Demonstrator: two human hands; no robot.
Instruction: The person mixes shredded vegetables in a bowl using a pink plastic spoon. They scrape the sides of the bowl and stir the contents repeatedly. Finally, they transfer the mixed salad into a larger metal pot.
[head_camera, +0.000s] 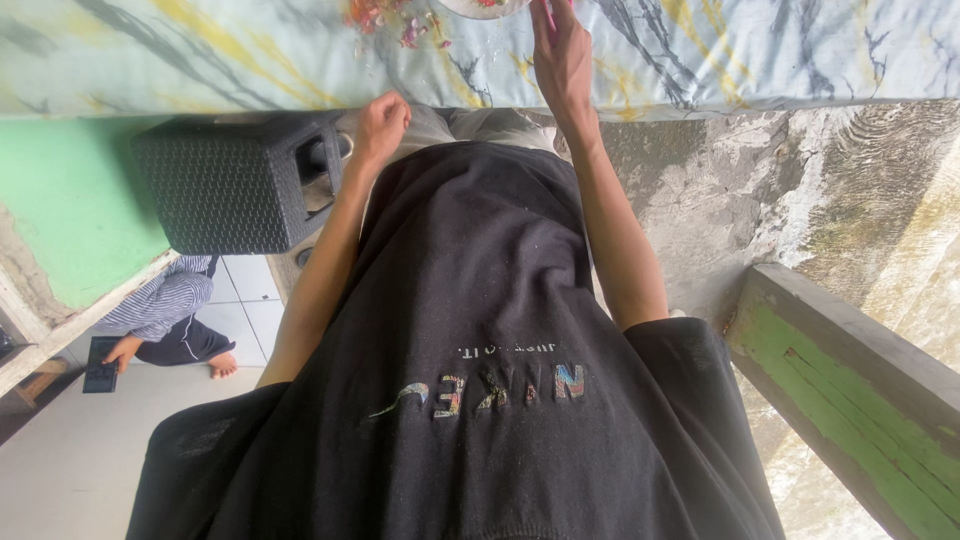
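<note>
Left hand (383, 122) fist curled, empty; right hand (562, 55) fingers pinch perhaps a pink stick over marbled cloth (200, 50).

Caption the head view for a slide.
Person in a black shirt at a marbled table: right hand near a bowl, left hand fisted at the edge.

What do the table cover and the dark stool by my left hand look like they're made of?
Table cover: probably glossy plastic or oilcloth, judging by its sheen and printed marble pattern. Dark stool: seemingly moulded plastic, matt, with a woven-look texture; the left hand rests fisted beside it.
</note>
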